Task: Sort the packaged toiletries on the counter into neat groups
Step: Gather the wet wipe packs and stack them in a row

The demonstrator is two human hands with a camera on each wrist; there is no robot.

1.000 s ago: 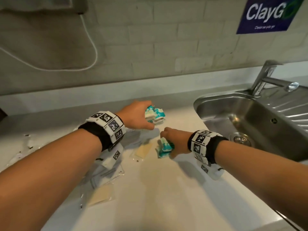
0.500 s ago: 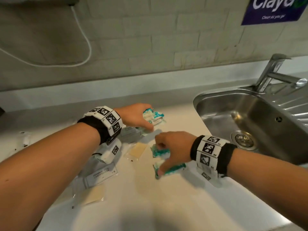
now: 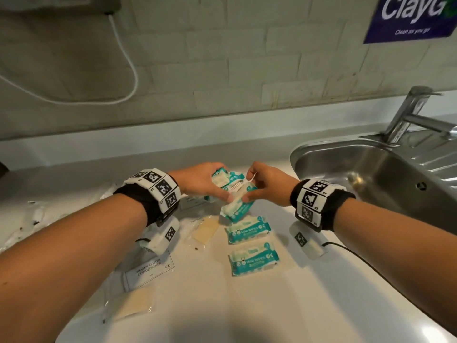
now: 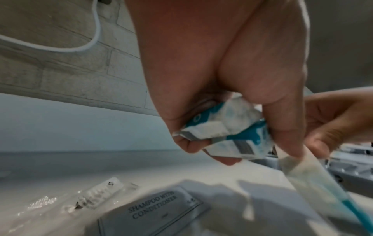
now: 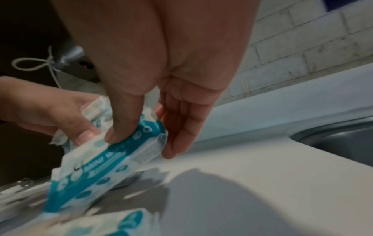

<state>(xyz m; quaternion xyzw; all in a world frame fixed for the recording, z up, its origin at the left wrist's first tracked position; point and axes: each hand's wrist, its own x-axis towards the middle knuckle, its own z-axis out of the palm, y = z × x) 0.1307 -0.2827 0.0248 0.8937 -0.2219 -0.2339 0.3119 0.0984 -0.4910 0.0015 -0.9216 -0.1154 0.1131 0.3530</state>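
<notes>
My left hand [image 3: 218, 185] grips a bunch of teal and white mini wipes packs [image 3: 222, 178] above the back of the counter; the left wrist view shows the same bunch of packs [image 4: 222, 132] in its curled fingers. My right hand [image 3: 247, 188] meets it from the right and pinches one wipes pack [image 3: 237, 206] that hangs tilted below both hands, thumb on its face [image 5: 113, 159]. Two more wipes packs [image 3: 248, 230] [image 3: 253, 259] lie flat in a column just in front.
A shampoo with conditioner sachet [image 3: 148, 269], tan soap packets [image 3: 205, 231] [image 3: 134, 303] and clear packets [image 3: 32, 216] lie to the left on the white counter [image 3: 247, 305]. A steel sink [image 3: 371, 174] with a tap [image 3: 408, 112] is at the right.
My right hand laid wipes packs on the counter in a column, then rose back to my left hand and took hold of another pack from the bunch.
</notes>
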